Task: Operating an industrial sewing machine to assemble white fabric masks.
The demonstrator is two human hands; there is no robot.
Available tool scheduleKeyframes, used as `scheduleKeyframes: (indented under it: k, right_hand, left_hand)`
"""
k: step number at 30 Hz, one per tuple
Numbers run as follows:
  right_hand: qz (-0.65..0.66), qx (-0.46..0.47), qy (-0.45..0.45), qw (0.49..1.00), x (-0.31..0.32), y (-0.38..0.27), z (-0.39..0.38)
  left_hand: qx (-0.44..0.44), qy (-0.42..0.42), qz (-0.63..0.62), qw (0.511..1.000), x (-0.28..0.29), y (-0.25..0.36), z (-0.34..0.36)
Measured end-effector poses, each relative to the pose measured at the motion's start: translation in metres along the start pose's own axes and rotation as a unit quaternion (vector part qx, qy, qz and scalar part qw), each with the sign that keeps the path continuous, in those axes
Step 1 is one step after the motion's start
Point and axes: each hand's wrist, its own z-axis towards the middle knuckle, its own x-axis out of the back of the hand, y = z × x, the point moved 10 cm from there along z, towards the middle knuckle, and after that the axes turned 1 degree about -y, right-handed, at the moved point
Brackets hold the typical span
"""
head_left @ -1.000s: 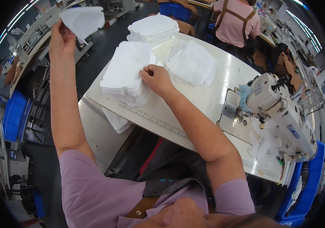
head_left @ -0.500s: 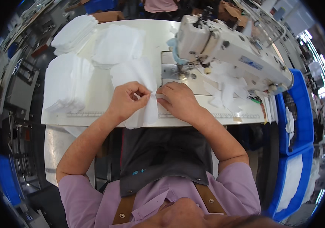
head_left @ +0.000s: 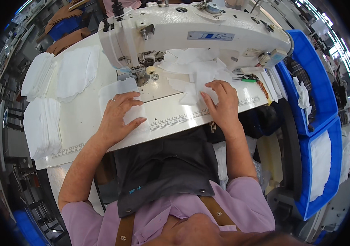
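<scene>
My left hand [head_left: 119, 117] lies over a white fabric piece [head_left: 117, 87] at the table's front, its thumb and fingers spread. Part of that piece is hidden beneath the hand. The fabric's far edge reaches the needle area of a white sewing machine [head_left: 179, 35]. To the right, my right hand [head_left: 223, 104] hovers at or touches the near edge of loose white scraps [head_left: 205, 76], fingers curved and thumb apart. Nothing shows gripped between them.
Several stacks of white fabric pieces [head_left: 41, 127] stand on the left of the table. A printed ruler [head_left: 179, 121] runs along the front edge. Small green-handled snips [head_left: 246, 78] lie right of the scraps. Blue bins [head_left: 306, 141] with white cloth stand at the right.
The view has turned to the right. My hands, which were pinching the fabric together, have parted: the left has spread over it, and the right has moved right to the scraps.
</scene>
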Motion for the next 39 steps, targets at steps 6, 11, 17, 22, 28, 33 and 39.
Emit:
scheduleKeyframes:
  k: [6,11,17,22,28,33,39]
  right_hand:
    - [0.013,0.054,-0.020,0.998,-0.011,0.000,0.002]
    - [0.003,0.065,-0.083,0.994,-0.030,0.001,-0.001]
    - [0.018,0.031,-0.086,0.996,-0.036,0.012,-0.001]
    - [0.008,0.028,-0.074,0.997,-0.032,0.019,-0.005]
    - [0.005,0.113,-0.044,0.993,-0.011,-0.026,0.004]
    - [0.195,0.152,-0.108,0.963,-0.006,-0.128,0.004]
    - [0.157,0.156,-0.050,0.974,-0.035,-0.150,-0.002]
  left_hand:
    - [-0.121,0.006,-0.004,0.993,-0.039,0.053,0.072]
    - [-0.131,-0.007,0.150,0.980,-0.080,0.045,0.116]
    - [-0.166,0.011,0.225,0.960,-0.057,0.053,0.099]
    - [-0.181,0.168,0.174,0.953,0.019,0.082,0.046]
    - [-0.168,0.224,0.127,0.952,0.064,0.091,-0.004]
    - [-0.120,0.218,0.107,0.963,0.068,0.084,-0.015]
    - [0.018,0.176,-0.090,0.980,0.069,0.044,-0.022]
